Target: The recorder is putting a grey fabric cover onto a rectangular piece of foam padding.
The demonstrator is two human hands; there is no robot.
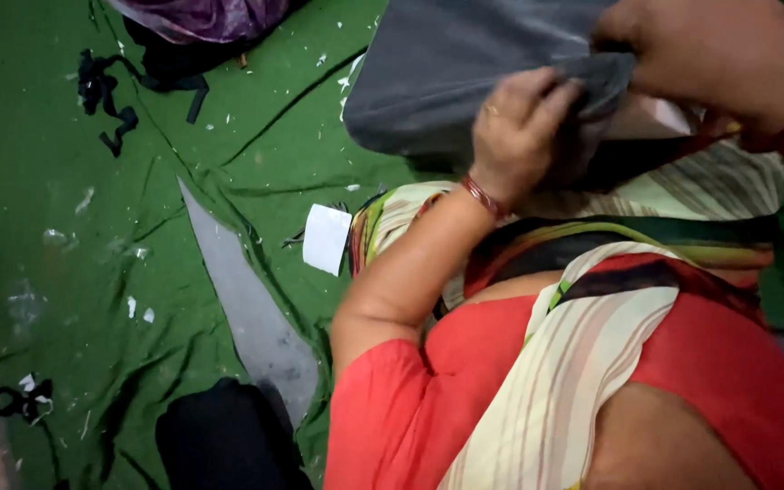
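A folded piece of dark grey fabric (446,73) fills the top centre of the view, at about twelve o'clock, its upper part cut off by the top edge. Its lower right corner is bunched and disappears under both hands, so the shape of that end is hard to make out.

The left hand (514,127) sits at the fabric's lower edge, at about six o'clock from its middle, fingers curled and pinching a gathered fold; a ring and a red bangle show on it. The right hand (682,50) is at about three o'clock from the fabric, closed over the same bunched corner, touching the left hand's fingertips. Its wrist, with red bangles, runs out of view at the right edge.

Below the hands, from five to six o'clock, the person's red blouse and striped cream, green and black drape (592,299) hide the lap and whatever the fabric rests on.

At nine o'clock, a green cloth (93,272) covers the floor, littered with pale scraps. On it lie a long grey wedge-shaped offcut (247,299), a small white card (327,238) and black straps (106,95). A dark bundle (224,436) at seven o'clock is too shadowed to identify.
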